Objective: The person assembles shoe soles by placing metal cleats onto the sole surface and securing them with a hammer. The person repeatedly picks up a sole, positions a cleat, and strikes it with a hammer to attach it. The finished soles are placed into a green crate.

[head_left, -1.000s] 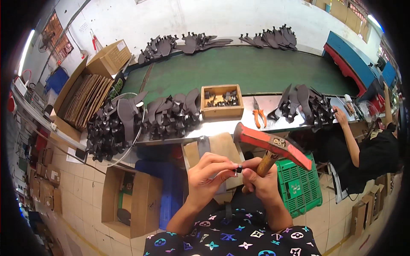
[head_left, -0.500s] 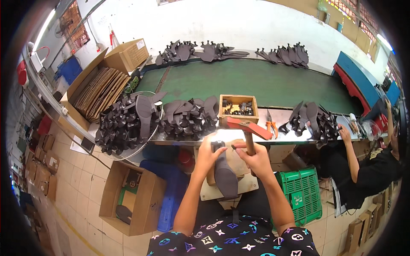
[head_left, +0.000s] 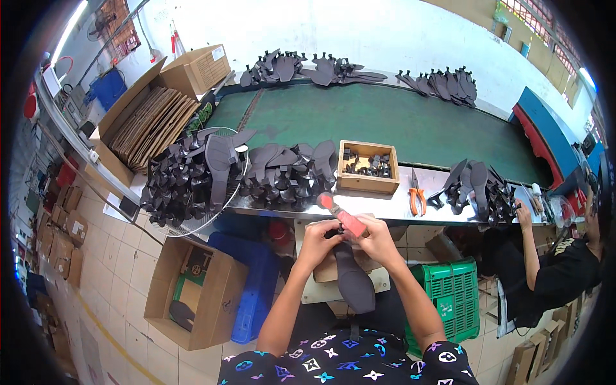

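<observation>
A green-topped bench (head_left: 378, 125) stretches along a white wall (head_left: 359, 38); its front edge carries sole piles (head_left: 285, 168), a wooden box (head_left: 367, 185) and (just right of it) orange-handled pliers (head_left: 417, 200). The red hammer (head_left: 346, 220) is closer to the dark sole (head_left: 355, 282) than before. Short of that edge, the left hand (head_left: 316, 244) curls round the sole's heel end; the right hand (head_left: 377, 244) clenches the hammer.

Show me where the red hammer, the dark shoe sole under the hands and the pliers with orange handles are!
Red hammer (head_left: 350, 223): head view, on its red-painted head.
Dark shoe sole (head_left: 355, 280): head view, on its flat middle.
Pliers (head_left: 415, 192): head view, near where the orange handles meet.
</observation>
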`<state>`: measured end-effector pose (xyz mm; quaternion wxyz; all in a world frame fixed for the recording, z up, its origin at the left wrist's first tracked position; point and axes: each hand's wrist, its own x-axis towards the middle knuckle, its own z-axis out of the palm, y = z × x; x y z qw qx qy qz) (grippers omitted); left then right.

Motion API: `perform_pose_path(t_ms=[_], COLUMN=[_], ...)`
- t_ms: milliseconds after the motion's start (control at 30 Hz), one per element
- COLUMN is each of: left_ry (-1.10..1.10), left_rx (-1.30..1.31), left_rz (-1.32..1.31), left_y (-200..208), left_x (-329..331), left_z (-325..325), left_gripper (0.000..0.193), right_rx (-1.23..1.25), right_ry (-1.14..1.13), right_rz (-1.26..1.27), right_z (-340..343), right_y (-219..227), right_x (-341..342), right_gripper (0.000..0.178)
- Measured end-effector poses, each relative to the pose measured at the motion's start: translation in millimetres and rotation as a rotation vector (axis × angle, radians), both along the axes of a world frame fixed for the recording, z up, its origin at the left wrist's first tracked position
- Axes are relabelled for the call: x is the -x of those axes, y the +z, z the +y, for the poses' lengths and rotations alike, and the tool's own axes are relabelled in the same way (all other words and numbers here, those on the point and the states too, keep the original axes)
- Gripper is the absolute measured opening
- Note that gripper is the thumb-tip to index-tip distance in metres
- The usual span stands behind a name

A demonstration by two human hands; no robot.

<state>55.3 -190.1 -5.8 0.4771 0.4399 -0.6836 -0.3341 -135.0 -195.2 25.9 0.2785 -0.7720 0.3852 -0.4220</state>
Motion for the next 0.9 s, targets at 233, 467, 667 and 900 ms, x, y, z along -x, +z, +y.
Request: perform_pose_path(t_ms=[233, 467, 667, 900], left_ry=[0.043, -0.056, -0.062, -0.058], left_rx=[-0.068, -0.124, -0.153, -0.168], left_rz=[0.016, 0.140, 0.182, 0.167], left_y=[11, 1, 7, 6], left_x=[4, -4, 0, -3], left_z=[5, 1, 4, 5], left_gripper=[0.027, 0.022, 0.024, 0.026], right_rx=[-0.023, -0.366, -0.268, -0.205], right_ry=[-0.116, -0.144, -0.174, -0.180], right_rz=[0.156, -0.031, 0.252, 0.206], right_z=[13, 70, 96, 104], right_y=[22, 53, 57, 77], right_x=[3, 14, 20, 13], right_gripper=[0.017, 0.022, 0.021, 0.021])
